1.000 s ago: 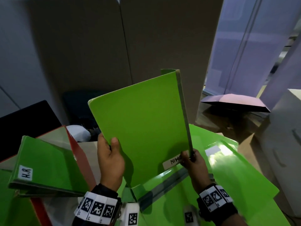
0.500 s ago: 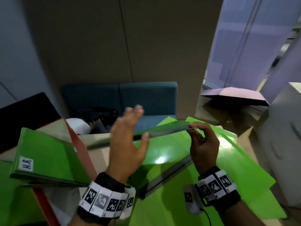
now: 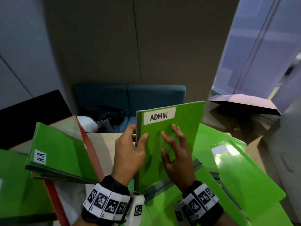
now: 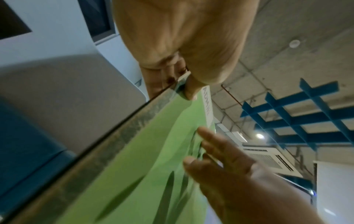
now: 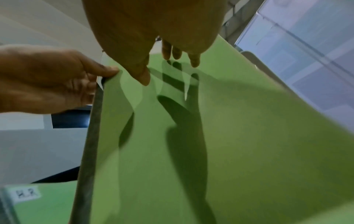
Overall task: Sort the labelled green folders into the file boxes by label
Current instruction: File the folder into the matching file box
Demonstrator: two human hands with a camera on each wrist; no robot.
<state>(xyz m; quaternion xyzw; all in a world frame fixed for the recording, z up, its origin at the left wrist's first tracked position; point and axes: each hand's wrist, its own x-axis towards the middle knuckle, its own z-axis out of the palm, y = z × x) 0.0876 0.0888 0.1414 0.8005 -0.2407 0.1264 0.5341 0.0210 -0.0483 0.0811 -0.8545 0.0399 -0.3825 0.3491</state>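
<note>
Behind the desk I see a blue sofa [image 3: 130, 97] against a beige wall, and loose green folders [image 3: 241, 170] spread below. My left hand [image 3: 128, 154] pinches the spine of the ADMIN folder [image 3: 184, 128], held upright at centre; my right hand [image 3: 175, 154] lies flat on its cover, fingers spread. 1 folder marked H.R [image 3: 55, 152] rests in the red-edged file box [image 3: 91, 144] at left

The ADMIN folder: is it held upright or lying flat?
Upright. The ADMIN folder stands on end, label at top facing the camera; the left hand pinches its spine edge, the right hand lies flat against the cover.
</note>
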